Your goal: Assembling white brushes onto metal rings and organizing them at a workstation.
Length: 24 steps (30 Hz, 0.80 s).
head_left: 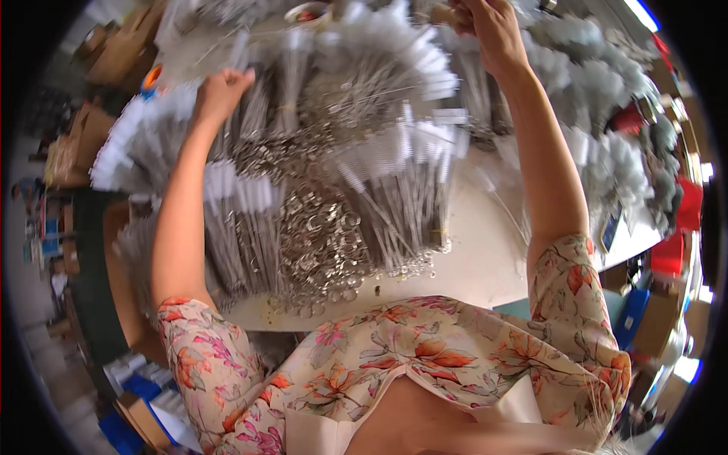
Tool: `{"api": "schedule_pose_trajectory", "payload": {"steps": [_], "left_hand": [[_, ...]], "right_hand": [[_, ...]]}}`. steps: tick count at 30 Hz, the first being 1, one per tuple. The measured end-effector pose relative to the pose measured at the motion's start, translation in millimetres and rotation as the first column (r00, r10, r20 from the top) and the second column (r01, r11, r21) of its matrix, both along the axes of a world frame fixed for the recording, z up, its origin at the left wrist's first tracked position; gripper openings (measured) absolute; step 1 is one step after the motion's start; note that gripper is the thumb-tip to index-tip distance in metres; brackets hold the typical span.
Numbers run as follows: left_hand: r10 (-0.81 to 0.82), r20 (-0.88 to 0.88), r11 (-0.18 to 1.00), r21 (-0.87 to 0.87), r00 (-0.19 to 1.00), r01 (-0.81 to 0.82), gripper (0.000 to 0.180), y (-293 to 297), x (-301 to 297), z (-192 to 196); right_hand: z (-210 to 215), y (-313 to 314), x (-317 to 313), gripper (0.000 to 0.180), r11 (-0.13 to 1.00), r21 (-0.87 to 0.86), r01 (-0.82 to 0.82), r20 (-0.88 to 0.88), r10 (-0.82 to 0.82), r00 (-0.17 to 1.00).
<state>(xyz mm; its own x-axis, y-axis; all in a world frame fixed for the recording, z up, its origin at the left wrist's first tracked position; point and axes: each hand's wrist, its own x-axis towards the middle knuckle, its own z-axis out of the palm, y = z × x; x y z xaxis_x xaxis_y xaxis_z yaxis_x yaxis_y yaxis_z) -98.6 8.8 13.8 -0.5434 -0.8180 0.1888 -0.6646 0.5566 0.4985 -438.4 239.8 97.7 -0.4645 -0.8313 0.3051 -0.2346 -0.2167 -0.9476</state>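
Note:
Both my arms stretch forward over a table heaped with thin wire brushes with white bristle heads. My left hand (222, 92) is closed in a pinch at the far left, above a bundle of brushes (256, 106); what it holds, if anything, I cannot make out. At the far right my right hand (491, 34) is raised near the upper edge, fingers bent together; its fingertips are partly cut off, and anything in them is unclear. Between my arms stands a large brush bundle (394, 197), beside a pile of shiny metal rings (318, 235).
More brush bundles (220, 197) line the left side, and grey-white ones (599, 83) crowd the right. A bowl (307, 14) sits at the back. The white tabletop (485, 250) shows at the front right. Cardboard boxes (80, 144) stand beyond the table on the left.

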Motion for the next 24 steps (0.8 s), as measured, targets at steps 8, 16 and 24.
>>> {"api": "schedule_pose_trajectory", "payload": {"steps": [8,16,24], "left_hand": [[-0.032,0.237,0.994,-0.095,0.971,0.056,0.013,2,-21,-17],[0.303,-0.723,0.894,0.441,0.621,0.078,0.02,72,-10,70],[0.311,-0.663,0.798,0.571,0.681,0.192,0.026,197,20,71]], "right_hand": [[-24,38,-81,0.037,0.975,0.161,0.15,0.194,-0.18,0.964],[-70,8,-55,0.034,0.615,0.508,0.604,-0.804,0.087,0.588],[-72,16,-84,0.033,0.772,0.52,0.366,-0.529,-0.045,0.847]]}}
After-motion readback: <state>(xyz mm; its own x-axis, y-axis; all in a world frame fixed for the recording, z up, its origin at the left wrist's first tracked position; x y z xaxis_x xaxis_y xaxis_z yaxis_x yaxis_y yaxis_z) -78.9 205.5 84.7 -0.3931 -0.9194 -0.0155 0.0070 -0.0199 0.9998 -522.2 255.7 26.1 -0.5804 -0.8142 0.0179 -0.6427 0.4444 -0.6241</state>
